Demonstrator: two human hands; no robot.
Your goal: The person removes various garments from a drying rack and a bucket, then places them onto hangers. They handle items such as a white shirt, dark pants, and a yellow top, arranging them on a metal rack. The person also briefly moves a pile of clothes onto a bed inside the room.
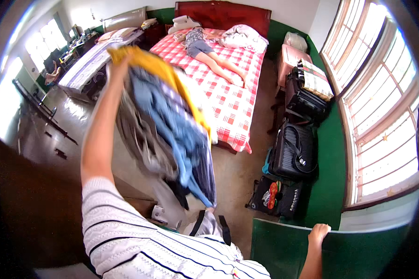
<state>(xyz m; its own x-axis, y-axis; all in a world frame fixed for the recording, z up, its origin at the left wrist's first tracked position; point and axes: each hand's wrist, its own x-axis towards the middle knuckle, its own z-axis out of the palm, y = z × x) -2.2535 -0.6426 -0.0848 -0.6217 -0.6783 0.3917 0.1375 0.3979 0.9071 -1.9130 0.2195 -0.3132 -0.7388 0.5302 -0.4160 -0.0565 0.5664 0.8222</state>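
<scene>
My left hand, arm stretched out and raised, grips a bundle of hanging clothes at its top. In the bundle are a yellow garment, a blue denim-like garment and a grey-brown garment. They hang down toward my legs, slightly blurred, and some hide others. My right hand is closed over the top edge of a green panel at the lower right. Its fingers are partly hidden.
A person lies on a bed with a red-and-white checked sheet. Along the right wall stand a black suitcase, a pink suitcase and a dark bag. A flat black case lies nearer me. Another bed stands far left.
</scene>
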